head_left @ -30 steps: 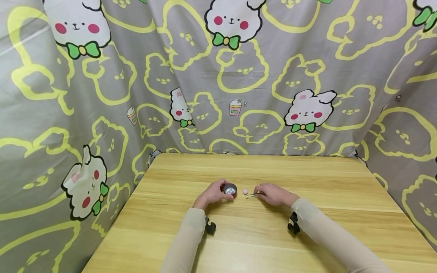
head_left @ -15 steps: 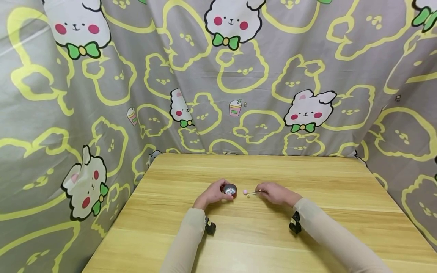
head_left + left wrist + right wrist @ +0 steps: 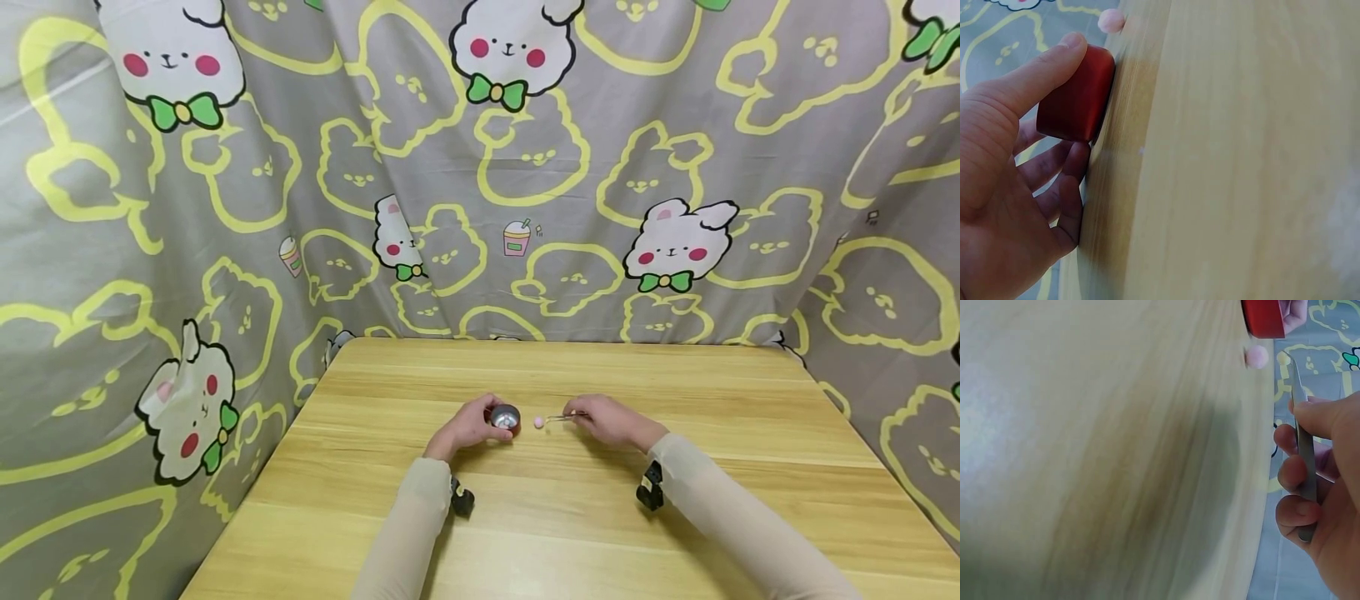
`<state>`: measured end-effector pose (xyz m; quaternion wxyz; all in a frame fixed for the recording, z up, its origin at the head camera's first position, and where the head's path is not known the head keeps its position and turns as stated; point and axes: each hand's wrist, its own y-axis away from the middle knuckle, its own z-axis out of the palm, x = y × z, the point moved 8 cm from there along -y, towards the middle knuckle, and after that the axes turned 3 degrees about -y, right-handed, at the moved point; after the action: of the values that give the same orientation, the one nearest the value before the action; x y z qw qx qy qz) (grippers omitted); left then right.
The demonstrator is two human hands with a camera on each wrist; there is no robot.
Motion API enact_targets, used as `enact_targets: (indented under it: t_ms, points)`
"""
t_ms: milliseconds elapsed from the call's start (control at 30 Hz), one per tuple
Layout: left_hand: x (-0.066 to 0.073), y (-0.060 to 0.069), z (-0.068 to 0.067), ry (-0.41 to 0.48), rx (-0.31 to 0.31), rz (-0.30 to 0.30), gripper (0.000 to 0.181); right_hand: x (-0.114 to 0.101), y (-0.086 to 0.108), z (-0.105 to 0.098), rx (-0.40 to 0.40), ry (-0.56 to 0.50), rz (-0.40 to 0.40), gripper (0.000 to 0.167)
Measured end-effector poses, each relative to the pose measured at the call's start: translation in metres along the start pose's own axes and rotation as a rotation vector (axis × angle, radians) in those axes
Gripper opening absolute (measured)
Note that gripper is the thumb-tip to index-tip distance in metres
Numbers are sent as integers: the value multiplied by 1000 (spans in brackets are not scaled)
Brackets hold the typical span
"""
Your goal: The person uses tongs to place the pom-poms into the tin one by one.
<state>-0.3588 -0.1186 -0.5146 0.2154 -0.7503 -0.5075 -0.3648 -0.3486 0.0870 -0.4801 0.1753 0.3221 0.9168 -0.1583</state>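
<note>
My left hand (image 3: 468,422) grips a small round red tin (image 3: 1077,95) standing on the table, thumb on one side. From the head view the tin's open top shows a silvery inside with something pale in it, too small to tell. A pink fluffy ball (image 3: 1257,357) lies on the table just right of the tin. My right hand (image 3: 609,421) holds metal tweezers (image 3: 1304,450) between thumb and fingers, tips pointing left toward the pink ball. At the tips is what looks like a small pale yellow ball (image 3: 1283,358).
The wooden table (image 3: 525,517) spreads around both hands. A grey patterned curtain (image 3: 450,167) hangs behind it and along both sides. Each wrist carries a black camera strapped to the sleeve.
My right hand and the tweezers have shifted slightly right, and the tips have risen a little in the head view. The left hand, tin and pink ball stay put.
</note>
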Motion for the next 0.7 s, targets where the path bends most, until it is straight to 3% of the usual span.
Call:
enact_targets:
  t_ms: [700]
  points:
    - [-1,0,1,-3,1,-12,48,-10,-16,-18,39,17,-49,15]
